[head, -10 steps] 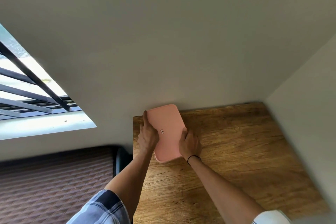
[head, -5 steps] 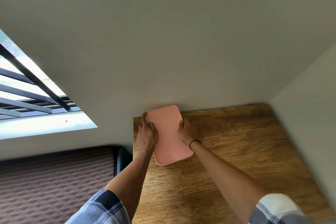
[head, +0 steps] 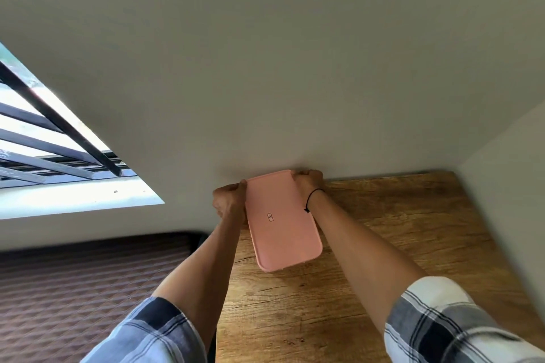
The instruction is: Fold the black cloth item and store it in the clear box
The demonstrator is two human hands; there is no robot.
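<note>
A plain grey-white wall [head: 265,53] fills most of the view, meeting a wooden table [head: 383,244] that sits in the corner of the room. To the left of the table is a window with dark bars [head: 53,138], and below it, beside the table, a brown quilted surface [head: 73,289], possibly a mattress. On the table, at its far left corner against the wall, is a box with a pink lid [head: 280,219]; only the lid shows clearly, so the box body and anything inside it are hidden. The black cloth cannot be seen. The left hand [head: 230,200] wraps its fingers around the left edge of the lid near the wall end, and the right hand [head: 308,183] is curled over the far right corner, so both hands are closed on the lidded box. A thin black band [head: 314,194] circles the right wrist. Both forearms reach forward from plaid shirt sleeves [head: 442,324] at the near edge of the table.
</note>
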